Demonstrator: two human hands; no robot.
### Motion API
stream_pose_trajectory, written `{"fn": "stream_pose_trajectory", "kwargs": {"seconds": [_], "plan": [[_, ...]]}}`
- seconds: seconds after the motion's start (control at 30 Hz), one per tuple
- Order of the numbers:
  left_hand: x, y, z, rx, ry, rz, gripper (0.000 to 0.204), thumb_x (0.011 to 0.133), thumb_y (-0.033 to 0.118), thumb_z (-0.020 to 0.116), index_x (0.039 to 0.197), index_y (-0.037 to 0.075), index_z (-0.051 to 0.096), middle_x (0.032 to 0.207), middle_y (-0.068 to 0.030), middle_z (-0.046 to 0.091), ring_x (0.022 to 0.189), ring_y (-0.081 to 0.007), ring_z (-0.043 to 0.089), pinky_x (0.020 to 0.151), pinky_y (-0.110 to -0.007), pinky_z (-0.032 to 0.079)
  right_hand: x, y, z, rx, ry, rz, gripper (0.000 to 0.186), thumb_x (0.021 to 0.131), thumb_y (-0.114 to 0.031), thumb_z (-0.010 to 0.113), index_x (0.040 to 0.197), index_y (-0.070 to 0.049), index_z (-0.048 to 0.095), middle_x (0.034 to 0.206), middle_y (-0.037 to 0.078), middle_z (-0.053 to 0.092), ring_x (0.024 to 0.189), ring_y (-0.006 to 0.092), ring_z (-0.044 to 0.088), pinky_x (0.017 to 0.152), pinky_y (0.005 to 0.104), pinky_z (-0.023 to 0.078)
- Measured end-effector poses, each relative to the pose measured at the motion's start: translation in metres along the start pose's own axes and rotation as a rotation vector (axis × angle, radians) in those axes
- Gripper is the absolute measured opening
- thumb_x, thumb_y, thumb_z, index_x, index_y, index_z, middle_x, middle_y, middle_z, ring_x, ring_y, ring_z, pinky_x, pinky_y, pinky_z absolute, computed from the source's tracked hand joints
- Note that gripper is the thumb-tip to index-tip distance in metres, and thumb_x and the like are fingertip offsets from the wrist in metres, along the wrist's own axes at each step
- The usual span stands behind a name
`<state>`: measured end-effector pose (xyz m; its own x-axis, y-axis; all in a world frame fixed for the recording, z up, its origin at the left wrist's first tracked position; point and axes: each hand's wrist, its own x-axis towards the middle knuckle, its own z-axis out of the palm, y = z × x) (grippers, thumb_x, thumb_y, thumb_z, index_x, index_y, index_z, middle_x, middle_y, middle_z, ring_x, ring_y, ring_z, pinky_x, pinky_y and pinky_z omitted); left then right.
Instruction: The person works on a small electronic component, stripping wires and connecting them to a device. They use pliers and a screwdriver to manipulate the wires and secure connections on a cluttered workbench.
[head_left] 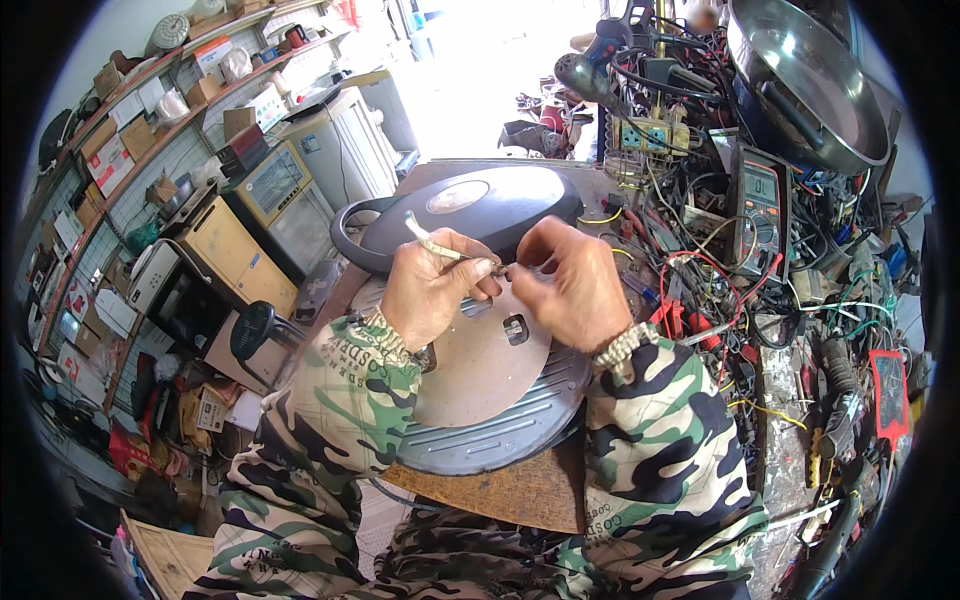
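Observation:
My left hand (435,285) is closed in a pinch on a thin wire in a pale sleeve (424,236), whose loose end sticks up above the fingers. Fingertip to fingertip with it, my right hand (575,280) is curled and slightly blurred; what it pinches at the wire's end is too small to make out. Both hands are over a flat round grey-beige plate (470,385) with small rectangular cut-outs. That plate lies on a round grey ribbed appliance shell (525,425). Behind the hands is a dark grey appliance cover (525,203) with a loop handle.
The shell rests on a wooden table (490,492). To the right, a bench carries tangled wires, a multimeter (762,205), red test probes (675,318) and a large metal pan (810,85). Leftward stand a stool (258,330), old appliances (235,250) and loaded shelves (150,130).

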<state>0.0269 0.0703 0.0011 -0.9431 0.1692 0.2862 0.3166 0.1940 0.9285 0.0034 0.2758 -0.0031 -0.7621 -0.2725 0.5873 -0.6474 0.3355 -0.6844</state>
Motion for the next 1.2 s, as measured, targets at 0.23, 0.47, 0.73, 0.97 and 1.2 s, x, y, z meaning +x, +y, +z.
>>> {"fn": "stream_pose_trajectory", "kwargs": {"seconds": [0.23, 0.47, 0.73, 0.97, 1.2], "plan": [[-0.004, -0.014, -0.008, -0.298, 0.016, -0.162, 0.012, 0.1, 0.007, 0.067, 0.105, -0.003, 0.064, 0.092, -0.0097, 0.07, 0.072, -0.0129, 0.064, 0.065, -0.025, 0.053, -0.009, 0.008, 0.018, -0.397, 0.083, -0.475, 0.021, 0.071, -0.014, 0.077, 0.081, -0.007, 0.06, 0.085, 0.009, 0.054, 0.082, 0.0303, 0.06, 0.067, 0.0435, 0.052], [-0.002, -0.007, -0.005, -0.389, 0.004, -0.199, 0.013, 0.099, 0.007, 0.069, 0.105, -0.004, 0.065, 0.094, -0.0111, 0.071, 0.072, -0.0133, 0.065, 0.065, -0.025, 0.054, -0.008, 0.011, 0.02, -0.481, 0.144, -0.606, 0.016, 0.068, -0.009, 0.069, 0.076, -0.006, 0.056, 0.082, 0.009, 0.052, 0.078, 0.0286, 0.059, 0.068, 0.0413, 0.052], [-0.001, -0.004, 0.003, -0.032, 0.007, -0.002, 0.011, 0.099, 0.004, 0.066, 0.104, -0.005, 0.065, 0.092, -0.0104, 0.072, 0.073, -0.0113, 0.067, 0.067, -0.025, 0.056, -0.006, 0.012, 0.016, -0.303, 0.153, -0.491, 0.016, 0.076, 0.001, 0.07, 0.09, -0.003, 0.061, 0.087, 0.012, 0.061, 0.08, 0.0341, 0.065, 0.068, 0.0449, 0.053], [-0.007, -0.005, -0.001, 0.073, -0.011, -0.001, 0.011, 0.099, 0.004, 0.065, 0.104, -0.005, 0.065, 0.092, -0.0088, 0.071, 0.076, -0.0108, 0.067, 0.069, -0.025, 0.056, -0.006, 0.009, 0.017, -0.066, 0.008, -0.176, 0.009, 0.087, -0.002, 0.065, 0.096, 0.0, 0.061, 0.09, 0.02, 0.065, 0.087, 0.042, 0.066, 0.073, 0.0473, 0.053], [-0.01, 0.005, 0.006, 0.351, -0.005, 0.114, 0.008, 0.096, 0.0, 0.066, 0.103, -0.004, 0.066, 0.097, -0.0114, 0.072, 0.084, -0.0149, 0.071, 0.074, -0.029, 0.058, 0.004, 0.014, 0.008, 0.098, -0.096, 0.023, 0.01, 0.087, -0.006, 0.067, 0.092, 0.003, 0.067, 0.084, 0.024, 0.07, 0.083, 0.043, 0.07, 0.073, 0.0461, 0.054]]}}
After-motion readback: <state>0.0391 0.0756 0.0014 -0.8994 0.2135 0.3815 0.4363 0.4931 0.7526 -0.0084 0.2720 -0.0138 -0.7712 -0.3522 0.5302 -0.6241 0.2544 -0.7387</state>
